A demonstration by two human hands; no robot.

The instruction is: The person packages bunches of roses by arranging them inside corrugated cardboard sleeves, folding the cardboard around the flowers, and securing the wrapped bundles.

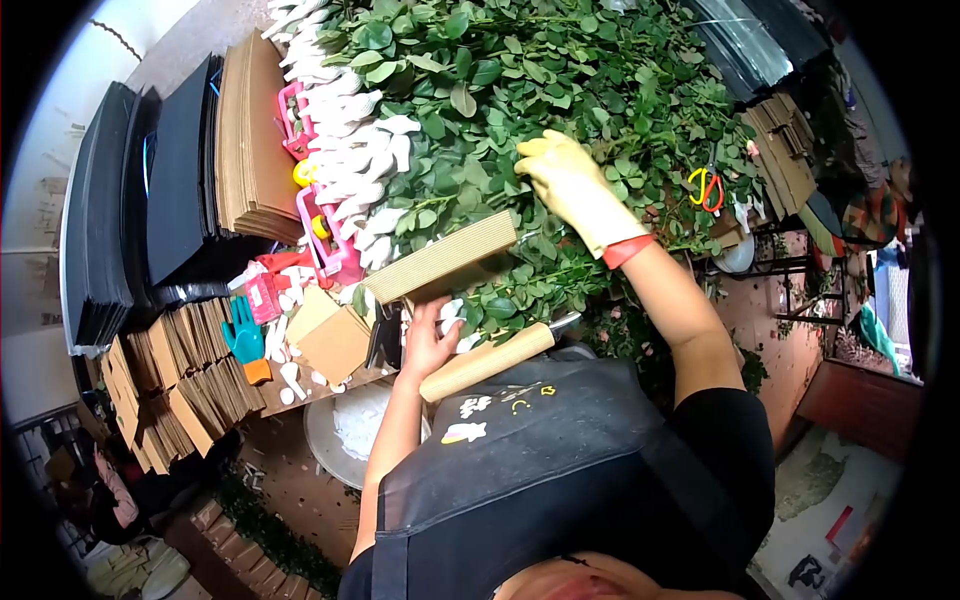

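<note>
My left hand (428, 340) is bare. Its fingers and thumb curve round white-sleeved buds (451, 314) between two corrugated cardboard pieces; part of the grip is hidden. One cardboard piece (445, 257) stands tilted just beyond this hand, and the other (488, 364) lies along the front of my apron. Leafy green stems (520, 300) stretch rightward between them. My right hand (562, 178), in a pale yellow glove with a red cuff, is over the large heap of leafy stems (480, 80). Its fingers are apart, slightly bent, with nothing held in them.
White-sleeved buds (355, 150) line the heap's left side beside pink holders (328, 235). Further left are cardboard stacks (258, 140), black sheets (185, 180) and a teal glove (243, 332). Scissors (706, 189) lie at the right. A round basin (322, 440) stands below the table's edge.
</note>
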